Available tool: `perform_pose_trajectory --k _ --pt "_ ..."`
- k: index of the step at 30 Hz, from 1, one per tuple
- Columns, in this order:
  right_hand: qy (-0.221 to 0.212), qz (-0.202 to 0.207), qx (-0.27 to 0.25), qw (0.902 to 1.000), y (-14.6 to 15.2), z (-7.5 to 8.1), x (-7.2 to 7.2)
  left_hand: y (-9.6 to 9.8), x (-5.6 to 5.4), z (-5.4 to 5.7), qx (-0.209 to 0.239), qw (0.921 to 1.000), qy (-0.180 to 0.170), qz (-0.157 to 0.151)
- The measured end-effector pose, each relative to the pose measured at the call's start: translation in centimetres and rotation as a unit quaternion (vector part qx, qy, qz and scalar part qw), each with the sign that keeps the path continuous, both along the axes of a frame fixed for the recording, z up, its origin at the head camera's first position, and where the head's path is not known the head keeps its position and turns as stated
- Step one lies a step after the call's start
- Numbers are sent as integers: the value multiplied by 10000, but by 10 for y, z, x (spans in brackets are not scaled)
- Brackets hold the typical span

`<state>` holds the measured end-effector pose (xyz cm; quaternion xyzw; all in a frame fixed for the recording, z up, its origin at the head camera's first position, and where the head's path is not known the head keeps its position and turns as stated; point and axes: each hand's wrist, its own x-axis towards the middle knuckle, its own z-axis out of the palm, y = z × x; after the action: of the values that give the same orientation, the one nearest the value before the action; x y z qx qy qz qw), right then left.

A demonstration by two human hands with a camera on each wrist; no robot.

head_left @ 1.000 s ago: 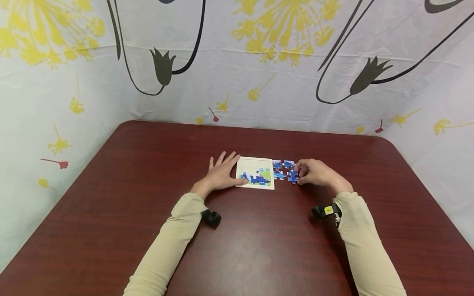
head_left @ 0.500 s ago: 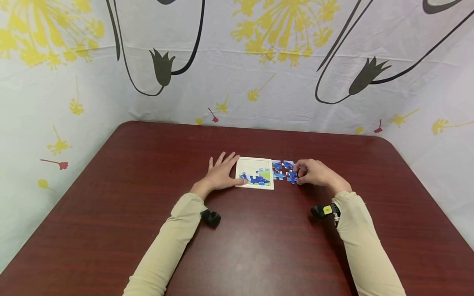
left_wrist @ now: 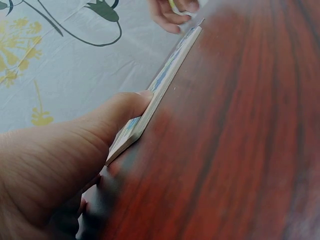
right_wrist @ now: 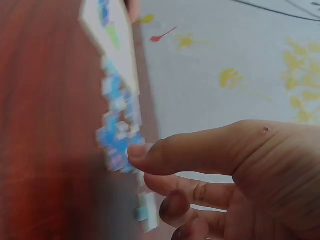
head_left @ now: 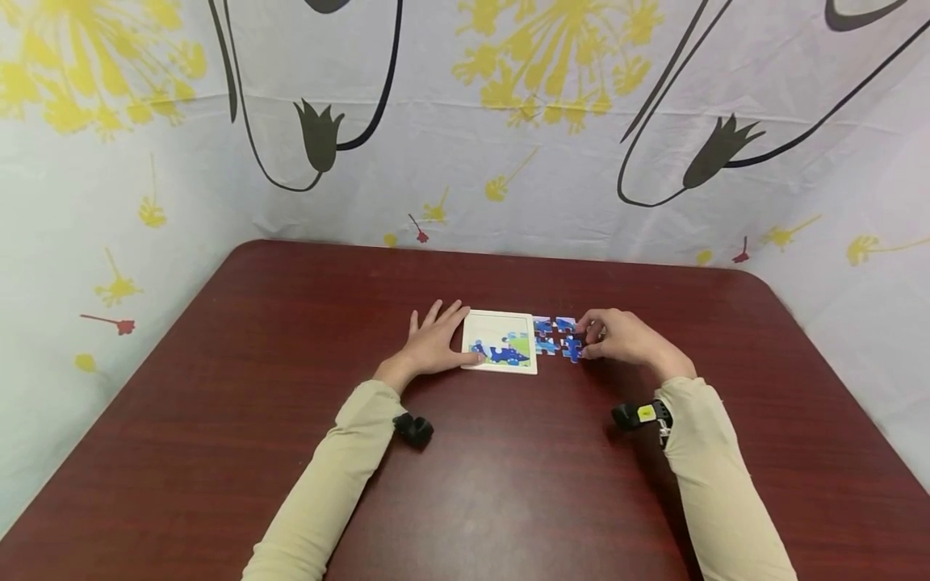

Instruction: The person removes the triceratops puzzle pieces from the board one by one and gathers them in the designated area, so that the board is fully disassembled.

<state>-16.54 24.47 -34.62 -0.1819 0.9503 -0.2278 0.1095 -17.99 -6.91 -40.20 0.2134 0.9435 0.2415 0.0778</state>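
A square puzzle tray with a pale frame lies on the table, partly filled with blue and green pieces along its lower and right part. My left hand is spread at the tray's left side, its thumb resting on the lower left of it; the left wrist view shows this thumb on the rim. My right hand is beside the loose puzzle pieces, its fingers bent. Its thumb tip is at a blue puzzle piece; I see nothing held between thumb and fingers. Blur hides whether they touch.
Several loose pieces lie close to the tray's right edge. Another piece with green and white shows below the right fingertips in the right wrist view. The dark red wooden table ends at a patterned cloth backdrop.
The right hand has shifted very slightly and its fingertips sit a little higher by the pieces. The left hand, the tray and the pieces stay practically where they were.
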Motion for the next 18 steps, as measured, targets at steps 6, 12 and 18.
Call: perform_pose_trajectory --k 6,12,18 --pt "546 111 48 9984 -13 16 3 0 0 1 -11 10000 5 -7" --pt "540 373 -5 9978 -38 14 1 -1 0 1 27 10000 -9 -3" --pt "500 655 53 9966 -60 5 0 0 1 0 -26 10000 10 1"
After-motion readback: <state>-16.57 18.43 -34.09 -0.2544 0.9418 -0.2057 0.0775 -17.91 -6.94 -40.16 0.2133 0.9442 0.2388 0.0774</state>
